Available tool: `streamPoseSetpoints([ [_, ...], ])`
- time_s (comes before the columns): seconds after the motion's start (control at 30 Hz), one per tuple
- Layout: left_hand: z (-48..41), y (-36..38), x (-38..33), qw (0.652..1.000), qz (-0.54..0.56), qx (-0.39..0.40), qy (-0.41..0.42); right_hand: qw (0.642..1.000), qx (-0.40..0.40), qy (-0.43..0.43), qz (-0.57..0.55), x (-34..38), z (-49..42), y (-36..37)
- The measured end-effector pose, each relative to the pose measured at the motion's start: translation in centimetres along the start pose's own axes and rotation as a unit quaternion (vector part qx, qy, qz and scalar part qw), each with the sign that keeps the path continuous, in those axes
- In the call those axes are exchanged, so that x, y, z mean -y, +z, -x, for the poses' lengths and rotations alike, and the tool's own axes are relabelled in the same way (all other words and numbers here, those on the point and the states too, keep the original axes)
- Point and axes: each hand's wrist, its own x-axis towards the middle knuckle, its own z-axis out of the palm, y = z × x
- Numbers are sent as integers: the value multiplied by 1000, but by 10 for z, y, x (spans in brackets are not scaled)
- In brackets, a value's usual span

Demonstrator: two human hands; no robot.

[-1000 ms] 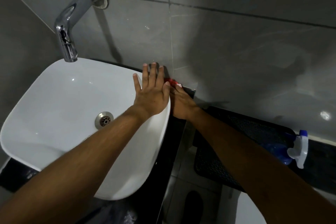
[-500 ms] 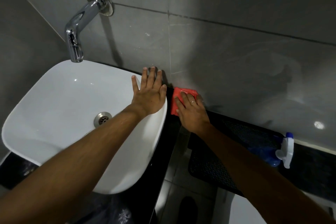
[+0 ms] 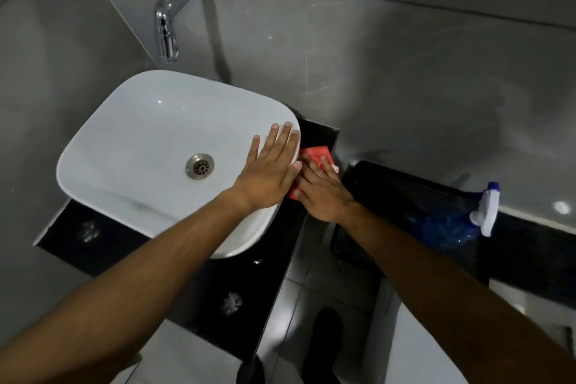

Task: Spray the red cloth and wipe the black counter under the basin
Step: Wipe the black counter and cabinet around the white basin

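Since the earlier frame, right hand (image 3: 324, 193), flat, has drawn the red cloth (image 3: 314, 154) nearer along the black table (image 3: 318, 134). Left hand (image 3: 268, 171) rests spread on basin (image 3: 140, 140). Wiping step; next, probably continue strokes nearward.

Both forearms enter from the bottom edge and converge toward the centre. The left hand (image 3: 268, 176) lies palm down with its fingers (image 3: 282, 140) extended, slightly spread and pointing away from the body; the thumb (image 3: 296, 167) is held out to the right side. The right hand (image 3: 324, 193) is also palm down, flat, with its fingers (image 3: 325, 167) extended and close together, angled up and to the left. A ring is visible on one right finger. The left thumb tip sits just beside the right fingers; contact cannot be determined. Both wrists are straight and both arms bare
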Motion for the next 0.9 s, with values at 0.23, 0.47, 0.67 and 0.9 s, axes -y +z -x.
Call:
streamPoseSetpoints([
  [0.23, 52, 5, -1, 999, -15, 1, 40, 999, -18, 45, -17, 83, 62, 30],
  [0.47, 127, 14, 18, 998, -33, 11, 59, 998, -41, 43, 6, 184, 121, 69],
  [0.67, 151, 14, 36, 997, -59, 23, 50, 995, -67, 77, 8, 259, 167, 96],
  [0.9, 147, 15, 42, 996, -51, 51, 59, 910, -158, 322, -208, 331, 170, 122],
])
